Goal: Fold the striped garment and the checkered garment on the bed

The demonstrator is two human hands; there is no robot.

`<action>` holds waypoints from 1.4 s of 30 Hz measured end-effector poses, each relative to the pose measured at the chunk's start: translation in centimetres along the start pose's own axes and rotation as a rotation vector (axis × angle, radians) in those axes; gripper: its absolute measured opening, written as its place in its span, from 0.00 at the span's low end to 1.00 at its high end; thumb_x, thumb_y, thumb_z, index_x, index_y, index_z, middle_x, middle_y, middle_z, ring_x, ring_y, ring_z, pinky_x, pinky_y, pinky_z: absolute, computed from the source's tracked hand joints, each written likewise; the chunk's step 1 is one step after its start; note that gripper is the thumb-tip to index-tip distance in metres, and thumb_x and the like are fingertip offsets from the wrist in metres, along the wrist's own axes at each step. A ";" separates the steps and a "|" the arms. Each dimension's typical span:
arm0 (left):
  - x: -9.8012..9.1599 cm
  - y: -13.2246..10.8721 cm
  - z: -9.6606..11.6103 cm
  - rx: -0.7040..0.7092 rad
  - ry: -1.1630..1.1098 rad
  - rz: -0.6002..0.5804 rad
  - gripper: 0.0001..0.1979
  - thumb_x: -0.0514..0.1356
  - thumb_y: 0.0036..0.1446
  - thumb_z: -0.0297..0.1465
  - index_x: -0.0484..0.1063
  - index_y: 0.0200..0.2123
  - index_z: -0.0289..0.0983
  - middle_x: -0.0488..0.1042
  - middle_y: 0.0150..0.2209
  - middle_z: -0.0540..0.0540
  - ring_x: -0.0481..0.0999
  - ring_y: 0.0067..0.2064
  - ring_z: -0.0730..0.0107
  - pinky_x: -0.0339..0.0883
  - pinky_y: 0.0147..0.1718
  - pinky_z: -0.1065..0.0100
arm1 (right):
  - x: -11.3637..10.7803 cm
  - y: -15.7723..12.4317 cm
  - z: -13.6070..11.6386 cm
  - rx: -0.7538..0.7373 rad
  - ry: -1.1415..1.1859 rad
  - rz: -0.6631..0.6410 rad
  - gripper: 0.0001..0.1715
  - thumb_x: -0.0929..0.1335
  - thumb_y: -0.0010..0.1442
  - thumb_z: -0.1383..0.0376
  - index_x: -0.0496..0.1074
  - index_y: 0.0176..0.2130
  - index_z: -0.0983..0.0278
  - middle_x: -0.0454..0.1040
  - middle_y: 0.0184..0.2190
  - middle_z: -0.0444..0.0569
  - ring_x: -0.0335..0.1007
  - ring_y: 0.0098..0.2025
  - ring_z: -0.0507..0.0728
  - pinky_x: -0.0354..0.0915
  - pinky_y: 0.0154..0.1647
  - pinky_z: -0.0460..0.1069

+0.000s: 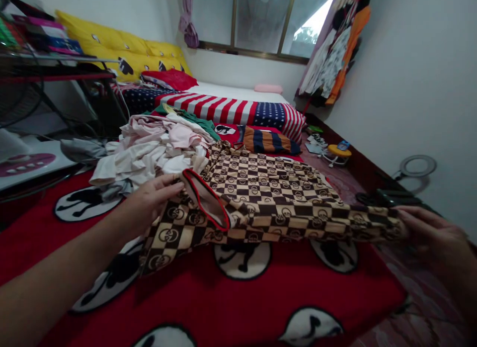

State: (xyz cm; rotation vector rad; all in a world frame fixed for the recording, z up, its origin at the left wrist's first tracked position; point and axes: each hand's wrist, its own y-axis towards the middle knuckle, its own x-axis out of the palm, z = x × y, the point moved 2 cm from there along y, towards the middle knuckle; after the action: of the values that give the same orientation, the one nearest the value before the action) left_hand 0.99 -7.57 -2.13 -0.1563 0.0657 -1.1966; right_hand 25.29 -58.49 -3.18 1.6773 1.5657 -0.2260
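Note:
A brown and beige checkered shirt (pixel 257 183) with a printed face pattern lies spread over a red blanket (pixel 238 307). Its red-and-black trimmed neckline (pixel 206 200) gapes open toward me. My left hand (pixel 154 198) pinches the shirt by the left end of that neckline. At the far right, my right hand (pixel 432 232) grips the other end of the garment, and the near edge stretches between both hands, lifted a little off the blanket. The fingertips of my right hand are partly blurred.
A heap of white and pale pink clothes (pixel 156 143) lies behind my left hand. Beyond the shirt is a folded orange and navy striped garment (pixel 272 139). A bed with a flag-print cover (pixel 223 106) stands at the back. A small yellow stool (pixel 340 150) is on the right.

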 end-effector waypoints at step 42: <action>12.5 9.1 -6.1 0.611 1.309 -0.037 0.27 0.47 0.65 0.45 0.61 0.63 0.40 0.55 0.67 0.40 0.50 0.68 0.51 0.43 0.64 0.46 | 19.3 9.0 -12.7 -0.258 -0.316 -0.531 0.10 0.66 0.48 0.67 0.78 0.30 0.62 0.78 0.26 0.45 0.73 0.29 0.56 0.65 0.29 0.48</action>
State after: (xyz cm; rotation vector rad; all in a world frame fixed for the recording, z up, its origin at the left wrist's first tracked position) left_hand 13.16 -16.45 -9.14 1.1811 0.8259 -1.1282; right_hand 32.64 -34.81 -2.98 0.9527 1.6819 -0.5105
